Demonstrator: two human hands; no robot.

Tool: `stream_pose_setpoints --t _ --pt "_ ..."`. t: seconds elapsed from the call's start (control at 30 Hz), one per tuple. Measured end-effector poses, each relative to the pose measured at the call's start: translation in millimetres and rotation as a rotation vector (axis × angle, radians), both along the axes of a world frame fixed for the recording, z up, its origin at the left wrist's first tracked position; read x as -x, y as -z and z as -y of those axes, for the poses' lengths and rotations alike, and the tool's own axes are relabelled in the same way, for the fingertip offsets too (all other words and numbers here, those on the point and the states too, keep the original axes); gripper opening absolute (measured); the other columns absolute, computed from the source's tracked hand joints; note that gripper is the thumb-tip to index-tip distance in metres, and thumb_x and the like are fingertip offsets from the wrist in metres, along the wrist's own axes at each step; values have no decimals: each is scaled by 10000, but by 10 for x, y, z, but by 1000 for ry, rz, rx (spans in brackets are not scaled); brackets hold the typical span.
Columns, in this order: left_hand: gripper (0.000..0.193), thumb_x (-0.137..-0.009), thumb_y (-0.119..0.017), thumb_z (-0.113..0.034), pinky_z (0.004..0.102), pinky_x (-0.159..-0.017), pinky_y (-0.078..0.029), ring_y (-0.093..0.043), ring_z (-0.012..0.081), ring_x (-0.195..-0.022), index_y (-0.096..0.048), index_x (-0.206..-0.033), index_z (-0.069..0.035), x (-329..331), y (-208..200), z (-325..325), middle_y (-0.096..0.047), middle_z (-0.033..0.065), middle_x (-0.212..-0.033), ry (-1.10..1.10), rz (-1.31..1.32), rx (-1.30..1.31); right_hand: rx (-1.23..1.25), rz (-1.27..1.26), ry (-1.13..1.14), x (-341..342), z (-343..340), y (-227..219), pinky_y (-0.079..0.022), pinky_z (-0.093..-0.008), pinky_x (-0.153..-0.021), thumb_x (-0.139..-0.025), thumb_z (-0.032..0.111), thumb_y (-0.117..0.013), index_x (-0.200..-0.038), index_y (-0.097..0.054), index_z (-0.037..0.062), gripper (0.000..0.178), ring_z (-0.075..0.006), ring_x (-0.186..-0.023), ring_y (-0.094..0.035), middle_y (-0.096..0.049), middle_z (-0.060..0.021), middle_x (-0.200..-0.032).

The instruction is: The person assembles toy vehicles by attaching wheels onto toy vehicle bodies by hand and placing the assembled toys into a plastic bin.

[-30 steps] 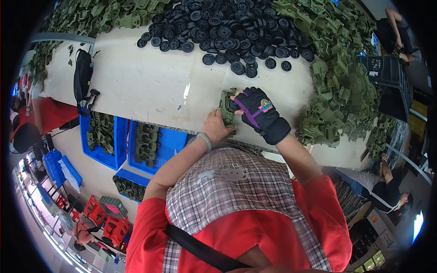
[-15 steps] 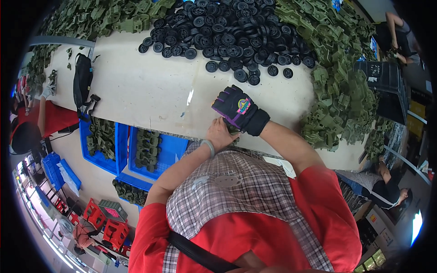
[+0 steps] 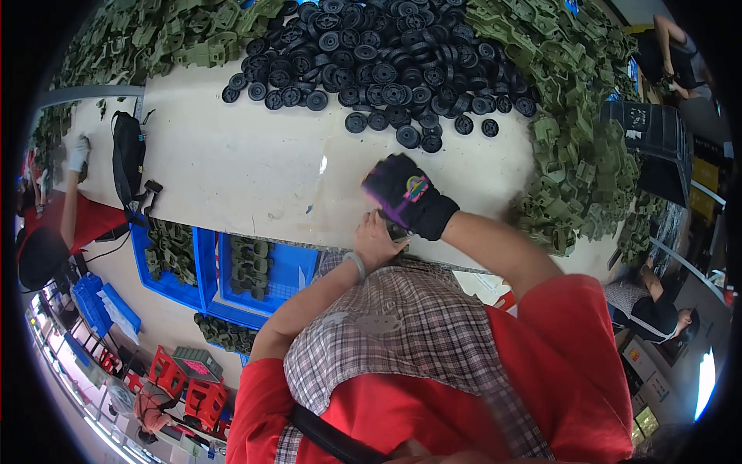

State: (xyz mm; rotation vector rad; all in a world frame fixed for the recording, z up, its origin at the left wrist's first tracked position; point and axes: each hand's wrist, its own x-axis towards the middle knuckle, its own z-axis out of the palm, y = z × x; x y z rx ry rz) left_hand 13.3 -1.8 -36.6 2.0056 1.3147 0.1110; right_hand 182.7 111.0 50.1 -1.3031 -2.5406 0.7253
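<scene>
Both my hands meet over the near edge of the pale table. My bare left hand, with a grey band at the wrist, is closed around a dark green plastic part that is mostly hidden. Above it, my right hand wears a black and purple glove with a bright badge. Its fingers curl over the part's top side, slightly blurred; what they grip is hidden. Beyond the hands lies a big heap of black toy wheels, with a few loose wheels closest to me.
Piles of olive green plastic parts lie at the far left and along the right. Blue trays with green parts stand below the table's near edge. A black strapped pouch lies left. Co-workers sit on both sides; one gloved hand shows.
My right hand has tipped slightly and its fingers are now blurred, while the left hand keeps its hold. The whole view has shifted a little. A co-worker's gloved hand at far left has moved.
</scene>
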Motion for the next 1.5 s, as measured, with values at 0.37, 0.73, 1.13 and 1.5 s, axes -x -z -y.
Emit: stream_pose_setpoints --t 0.37,0.73,1.13,1.5 --pt "721 -744 -944 -448 531 -961 -542 -631 429 -1100 -580 -1150 24 -1 -144 33 -668 203 -1104 -119 83 104 -190 -421 579 -191 141 348 -531 -504 -927 -894 178 -748 -1153 -696 28 303 -415 -1052 -662 -709 -198 -1079" --pt "744 -884 -925 -364 303 -862 -536 -674 193 -1060 -535 -1425 -34 -242 -637 -466 -635 85 -1400 -805 606 1064 -157 143 702 -877 238 433 -498 -524 -914 -867 219 -780 -1134 -709 71 314 -393 -1072 -653 -717 -168 -1120" --pt "967 -707 -955 -226 604 -1154 -405 -490 421 -1348 -487 -1546 -115 478 -1084 -787 -489 179 -1488 95 0 -390 -150 10 553 -992 877 415 -504 -530 -984 -823 227 -816 -1250 -686 105 463 -392 -1153 -651 -701 -193 -1226" --pt "664 -741 -897 -224 514 -953 -485 -529 345 -1236 -641 -1352 -166 223 -551 -535 -545 118 -1269 445 -223 -207 274 -329 468 -957 761 -168 -531 -504 -885 -802 149 -798 -1061 -683 100 288 -396 -1031 -662 -697 -160 -1054"
